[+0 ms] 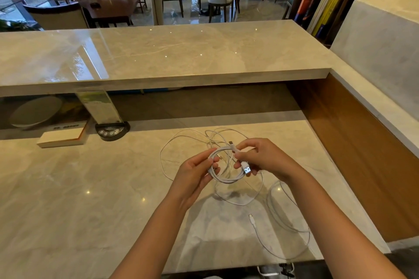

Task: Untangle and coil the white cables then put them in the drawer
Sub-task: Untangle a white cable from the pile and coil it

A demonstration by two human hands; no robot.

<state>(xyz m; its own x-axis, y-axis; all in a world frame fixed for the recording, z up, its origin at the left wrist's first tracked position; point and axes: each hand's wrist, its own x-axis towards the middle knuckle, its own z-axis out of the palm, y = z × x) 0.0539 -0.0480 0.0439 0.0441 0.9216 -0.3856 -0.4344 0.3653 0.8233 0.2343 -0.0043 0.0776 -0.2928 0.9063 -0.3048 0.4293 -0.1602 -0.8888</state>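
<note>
A pale marble surface (90, 188) behind a raised counter ledge (158, 56), a dining hall of chairs beyond, and all the action sits low and centre. The coil (223, 165) of white cable hangs between the two hands, lifted just clear of the surface, loops gathered into a neat ring. The left hand (197, 172) pinches the ring's left edge, fingers curled round the bundled strands, most likely to keep the turns from springing apart. The right hand (260, 157) pinches the opposite side, thumb and fingers closed on the strand near the USB plug (247, 169), which pokes out below the fingers; a smaller connector (230, 143) sticks up above them. Holding both ends at the ring looks like the finishing move: tuck the tail and lock the coil.

Loose cable (181, 138) still trails out behind the hands in wide arcs on the surface, so the coil is not yet complete, or that slack belongs to another lead; the strands cross too much to say which. A second cable (283, 222) sprawls on the surface just right of and below the hands, its small plug (250, 216) lying free, untouched and uncoiled.

Further out, a book (61, 137) and a dark button device (112, 130) sit at the back left. No drawer is in view.
</note>
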